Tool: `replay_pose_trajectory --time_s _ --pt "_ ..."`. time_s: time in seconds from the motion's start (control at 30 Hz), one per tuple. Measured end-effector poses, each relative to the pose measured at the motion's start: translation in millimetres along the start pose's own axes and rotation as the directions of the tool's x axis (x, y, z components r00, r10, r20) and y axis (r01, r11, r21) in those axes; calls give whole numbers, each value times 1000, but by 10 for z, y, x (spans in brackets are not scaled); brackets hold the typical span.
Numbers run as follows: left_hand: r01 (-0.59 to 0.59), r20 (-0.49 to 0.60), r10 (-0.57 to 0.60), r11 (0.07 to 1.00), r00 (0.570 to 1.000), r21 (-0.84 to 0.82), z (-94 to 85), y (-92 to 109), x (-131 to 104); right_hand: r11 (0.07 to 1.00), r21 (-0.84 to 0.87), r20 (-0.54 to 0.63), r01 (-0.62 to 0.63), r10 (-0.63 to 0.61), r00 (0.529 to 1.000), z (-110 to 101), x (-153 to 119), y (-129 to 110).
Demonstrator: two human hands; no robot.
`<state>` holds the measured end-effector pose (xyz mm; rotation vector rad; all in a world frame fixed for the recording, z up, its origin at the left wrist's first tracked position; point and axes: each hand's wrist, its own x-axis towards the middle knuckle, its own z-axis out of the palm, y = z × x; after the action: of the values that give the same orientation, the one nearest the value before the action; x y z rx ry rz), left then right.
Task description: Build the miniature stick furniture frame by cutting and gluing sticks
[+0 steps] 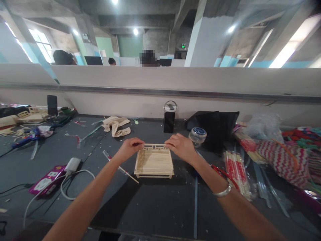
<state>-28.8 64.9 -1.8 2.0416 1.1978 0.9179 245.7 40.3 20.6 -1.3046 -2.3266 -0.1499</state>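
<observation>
A small wooden frame made of thin sticks (154, 163) rests on the dark table, with a slatted flat part and a latticed rail along its far edge. My left hand (130, 148) pinches the left end of that rail. At the rail's right end, my right hand (181, 146) pinches it in the same way, and a bracelet circles that wrist. A loose stick (129, 174) lies left of the frame, beside a scrap of clear and red wrapper (106, 155).
Behind stand a black phone (169, 122) and a lidded jar (198, 135). Packed sticks (235, 170) and knitted cloth (283, 160) lie right. Left are a purple box (48, 180), white charger (73, 165), glue gun (27, 140) and beige cloth (115, 126). People sit beyond the partition (150, 77).
</observation>
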Motion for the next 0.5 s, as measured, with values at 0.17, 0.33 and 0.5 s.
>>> replay_pose_trajectory --time_s 0.17,0.33,0.5 --pt "-2 -5 2 1000 1000 -23 -3 19 -2 998 52 -23 -26 27 999 -16 -70 117" --pt "-11 -11 10 999 1000 -39 -5 18 5 996 78 -57 -38 42 997 -21 -143 104" --pt "-8 -19 8 999 1000 -38 -3 17 11 995 91 -86 -45 53 995 25 -128 27"
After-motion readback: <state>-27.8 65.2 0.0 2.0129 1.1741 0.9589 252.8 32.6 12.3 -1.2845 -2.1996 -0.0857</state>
